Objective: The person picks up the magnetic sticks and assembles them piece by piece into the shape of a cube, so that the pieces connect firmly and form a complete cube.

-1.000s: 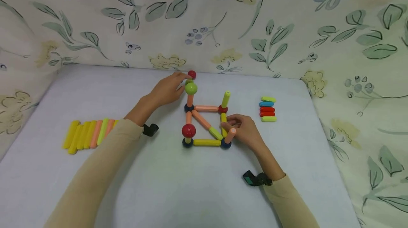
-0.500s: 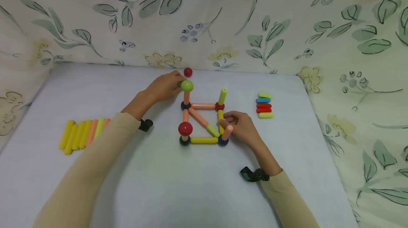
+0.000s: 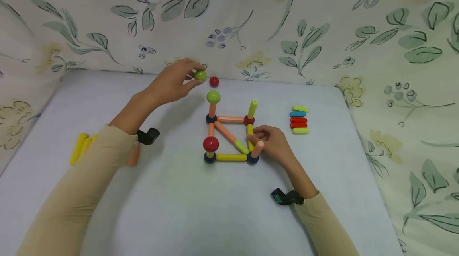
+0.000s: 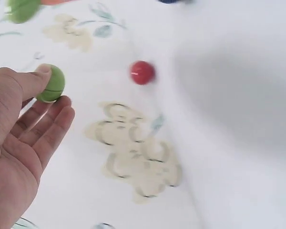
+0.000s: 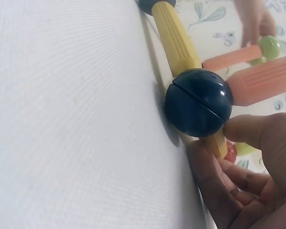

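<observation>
My left hand (image 3: 175,81) pinches a green ball (image 4: 53,85) between thumb and fingers, lifted off the table near its back edge. A loose red ball (image 3: 214,81) lies just to the right of it. In the middle stands a frame of rods and balls: a square base with a diagonal and an upright at each corner. A green ball (image 3: 213,96) tops the back left upright, a large red ball (image 3: 210,144) the front left one. My right hand (image 3: 271,143) grips the yellow rod (image 5: 216,144) on the right side, beside the dark blue corner ball (image 5: 199,102).
Yellow and orange rods (image 3: 78,148) lie at the left, partly hidden under my left sleeve. Several short coloured rods (image 3: 299,120) are lined up at the right. A flowered cloth (image 3: 229,21) rises behind the white table (image 3: 201,208).
My left hand has picked up the green ball from behind the frame and raised it up and to the left. The right hand keeps its hold on the yellow rod.
</observation>
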Available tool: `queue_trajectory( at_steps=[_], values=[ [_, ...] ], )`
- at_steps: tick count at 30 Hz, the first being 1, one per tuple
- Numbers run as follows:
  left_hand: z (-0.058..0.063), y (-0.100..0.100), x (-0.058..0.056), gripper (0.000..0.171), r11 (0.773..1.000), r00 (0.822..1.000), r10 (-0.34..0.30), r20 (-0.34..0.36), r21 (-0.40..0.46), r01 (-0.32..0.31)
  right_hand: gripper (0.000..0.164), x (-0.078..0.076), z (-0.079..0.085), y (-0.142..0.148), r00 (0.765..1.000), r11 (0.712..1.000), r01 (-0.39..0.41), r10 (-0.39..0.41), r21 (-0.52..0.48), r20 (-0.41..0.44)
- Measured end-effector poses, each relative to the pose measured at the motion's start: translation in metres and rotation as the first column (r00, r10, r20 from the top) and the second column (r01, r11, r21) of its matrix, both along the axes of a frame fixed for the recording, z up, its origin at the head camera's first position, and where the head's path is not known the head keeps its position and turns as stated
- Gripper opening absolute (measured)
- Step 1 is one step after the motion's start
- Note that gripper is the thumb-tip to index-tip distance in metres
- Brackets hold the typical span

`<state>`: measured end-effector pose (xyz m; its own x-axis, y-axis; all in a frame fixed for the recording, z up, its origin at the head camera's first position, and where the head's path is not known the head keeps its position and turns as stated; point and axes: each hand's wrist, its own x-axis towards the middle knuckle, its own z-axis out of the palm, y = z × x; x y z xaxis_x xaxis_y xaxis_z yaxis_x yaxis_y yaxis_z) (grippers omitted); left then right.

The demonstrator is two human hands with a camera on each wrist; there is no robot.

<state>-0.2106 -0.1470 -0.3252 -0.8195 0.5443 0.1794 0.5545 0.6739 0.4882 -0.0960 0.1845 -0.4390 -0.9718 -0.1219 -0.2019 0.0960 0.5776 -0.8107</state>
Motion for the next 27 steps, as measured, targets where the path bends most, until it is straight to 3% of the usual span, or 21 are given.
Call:
queue_trajectory(
  at_steps=[6, 9, 12, 20, 23, 27],
  values=[
    [0.038, 0.028, 0.021, 0.043, 0.999, 0.999, -0.049, 0.015, -0.014, 0.049, 0.046, 0.001, -0.002, -0.007, 0.998, 0.999, -0.038, 0.037, -0.017, -0.044],
    [0.051, 0.051, 0.030, 0.044, 0.991, 0.992, -0.120, 0.023, -0.058, 0.121, 0.045, 0.002, -0.002, -0.007, 0.997, 0.999, -0.045, 0.044, -0.016, -0.057],
    [0.061, 0.078, 0.030, 0.044, 0.971, 0.976, -0.213, 0.039, -0.098, 0.216, 0.043, 0.002, 0.002, 0.000, 0.997, 1.000, -0.014, 0.013, -0.005, -0.071],
    [0.062, 0.118, 0.025, 0.036, 0.901, 0.935, -0.343, 0.090, -0.250, 0.354, 0.044, -0.001, -0.001, 0.002, 0.998, 1.000, -0.019, 0.020, 0.015, -0.052],
    [0.061, 0.130, 0.022, 0.034, 0.873, 0.929, -0.359, 0.093, -0.318, 0.370, 0.044, -0.001, 0.000, 0.002, 0.999, 1.000, -0.012, 0.012, 0.019, -0.040],
    [0.055, 0.139, 0.019, 0.034, 0.854, 0.926, -0.361, 0.109, -0.360, 0.375, 0.044, -0.001, 0.000, 0.002, 0.999, 1.000, -0.012, 0.012, 0.012, -0.032]
  ],
)
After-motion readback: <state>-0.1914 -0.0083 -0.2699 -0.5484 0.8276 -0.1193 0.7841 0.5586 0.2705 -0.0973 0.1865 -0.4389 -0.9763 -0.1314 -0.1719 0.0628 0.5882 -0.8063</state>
